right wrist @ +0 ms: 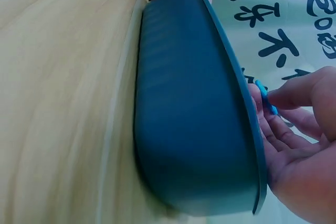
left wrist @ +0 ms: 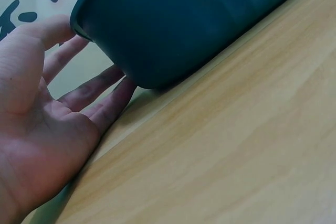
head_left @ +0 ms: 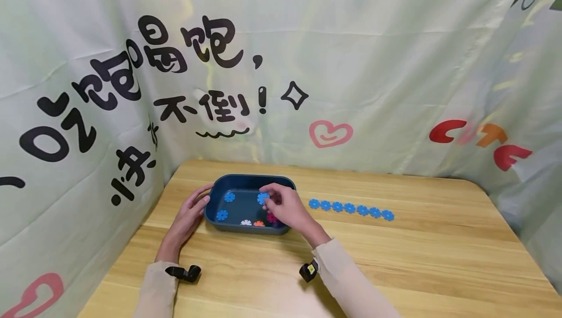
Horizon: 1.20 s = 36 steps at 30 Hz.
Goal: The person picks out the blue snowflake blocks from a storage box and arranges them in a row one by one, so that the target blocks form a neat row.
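A dark blue tray (head_left: 252, 230) stands on the wooden table, holding several flower-shaped discs. Inside it lie two blue discs (head_left: 230, 197) on the left, with a white disc (head_left: 246, 222), an orange disc (head_left: 259, 223) and a magenta disc (head_left: 272, 217) along the near side. My right hand (head_left: 284, 206) reaches over the tray's right end and pinches a blue disc (right wrist: 266, 98) between thumb and fingers, level with the rim. With fingers fairly straight, my left hand (head_left: 189, 215) rests against the tray's left end, the thumb (left wrist: 55, 30) at its rim.
Right of the tray, a row of several blue discs (head_left: 350, 208) runs across the table (head_left: 395, 259), slanting slightly toward the near right. A printed curtain (head_left: 373, 89) hangs behind and at the sides. Small black cameras (head_left: 309, 271) are strapped at both wrists.
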Each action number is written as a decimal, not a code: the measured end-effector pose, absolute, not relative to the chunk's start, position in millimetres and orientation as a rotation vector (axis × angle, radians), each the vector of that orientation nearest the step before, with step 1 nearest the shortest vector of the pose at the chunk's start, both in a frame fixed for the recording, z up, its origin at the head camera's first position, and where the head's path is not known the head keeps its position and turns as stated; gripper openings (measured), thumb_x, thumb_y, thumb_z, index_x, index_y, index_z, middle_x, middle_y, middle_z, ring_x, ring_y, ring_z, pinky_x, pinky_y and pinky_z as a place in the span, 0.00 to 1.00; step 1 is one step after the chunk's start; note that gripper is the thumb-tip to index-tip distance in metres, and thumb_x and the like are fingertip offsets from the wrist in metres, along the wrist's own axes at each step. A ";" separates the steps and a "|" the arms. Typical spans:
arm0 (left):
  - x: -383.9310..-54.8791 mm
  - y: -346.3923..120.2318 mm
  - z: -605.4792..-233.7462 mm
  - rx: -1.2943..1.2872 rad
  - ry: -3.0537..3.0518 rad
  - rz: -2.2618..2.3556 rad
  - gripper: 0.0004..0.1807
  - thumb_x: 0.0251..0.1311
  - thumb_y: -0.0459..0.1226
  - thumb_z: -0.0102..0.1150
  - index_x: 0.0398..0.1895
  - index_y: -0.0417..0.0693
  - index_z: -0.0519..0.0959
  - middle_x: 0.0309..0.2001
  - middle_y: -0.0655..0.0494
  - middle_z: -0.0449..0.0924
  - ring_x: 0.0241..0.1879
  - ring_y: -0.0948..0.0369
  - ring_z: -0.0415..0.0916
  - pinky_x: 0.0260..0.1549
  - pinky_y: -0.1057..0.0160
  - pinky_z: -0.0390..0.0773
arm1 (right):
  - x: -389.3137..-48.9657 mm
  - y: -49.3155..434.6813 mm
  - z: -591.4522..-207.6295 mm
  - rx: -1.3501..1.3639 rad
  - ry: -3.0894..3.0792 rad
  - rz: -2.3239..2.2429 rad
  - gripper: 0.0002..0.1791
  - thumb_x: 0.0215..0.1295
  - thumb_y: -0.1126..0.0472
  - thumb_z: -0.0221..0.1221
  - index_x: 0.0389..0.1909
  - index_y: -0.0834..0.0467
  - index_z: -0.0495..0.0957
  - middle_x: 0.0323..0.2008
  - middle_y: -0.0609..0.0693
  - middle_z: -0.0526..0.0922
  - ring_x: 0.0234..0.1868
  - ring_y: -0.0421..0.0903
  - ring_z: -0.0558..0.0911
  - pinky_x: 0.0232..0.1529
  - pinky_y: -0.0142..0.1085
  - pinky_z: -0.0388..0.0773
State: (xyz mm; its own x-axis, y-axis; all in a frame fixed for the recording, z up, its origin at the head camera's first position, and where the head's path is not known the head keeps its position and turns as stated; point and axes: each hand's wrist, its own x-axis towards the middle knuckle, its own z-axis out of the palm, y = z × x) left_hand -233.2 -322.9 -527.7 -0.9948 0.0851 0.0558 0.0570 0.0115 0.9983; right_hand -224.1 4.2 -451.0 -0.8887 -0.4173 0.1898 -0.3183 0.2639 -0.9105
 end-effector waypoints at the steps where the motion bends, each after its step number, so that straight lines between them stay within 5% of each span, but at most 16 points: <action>1: -233.3 -323.2 -527.6 0.153 2.222 2.186 0.30 0.78 0.46 0.53 0.77 0.46 0.64 0.74 0.42 0.60 0.66 0.54 0.66 0.56 0.69 0.75 | -222.7 6.6 -451.4 -0.700 2.425 -1.719 0.15 0.74 0.69 0.58 0.58 0.60 0.80 0.38 0.53 0.82 0.40 0.56 0.87 0.34 0.34 0.82; 12: -233.7 -323.4 -530.0 0.177 2.226 2.175 0.29 0.78 0.45 0.52 0.77 0.46 0.64 0.74 0.42 0.61 0.66 0.56 0.66 0.57 0.69 0.75 | -209.1 38.0 -450.5 -0.588 2.477 -1.781 0.21 0.68 0.71 0.64 0.60 0.56 0.82 0.41 0.50 0.81 0.40 0.46 0.84 0.38 0.32 0.82; 36: -232.8 -324.2 -528.9 0.165 2.244 2.164 0.29 0.78 0.46 0.52 0.77 0.48 0.64 0.75 0.42 0.60 0.68 0.52 0.64 0.57 0.70 0.74 | -196.3 106.8 -454.4 -0.421 2.606 -1.775 0.22 0.65 0.74 0.66 0.60 0.61 0.82 0.45 0.55 0.86 0.46 0.50 0.85 0.48 0.37 0.83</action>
State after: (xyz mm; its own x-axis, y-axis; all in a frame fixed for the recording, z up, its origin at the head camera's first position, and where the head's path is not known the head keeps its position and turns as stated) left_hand -232.8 -324.2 -528.9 -0.9942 0.0897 0.0594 0.0626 0.0332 0.9975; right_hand -196.3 106.8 -454.4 -0.9643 -0.1945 0.1798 -0.2386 0.3428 -0.9086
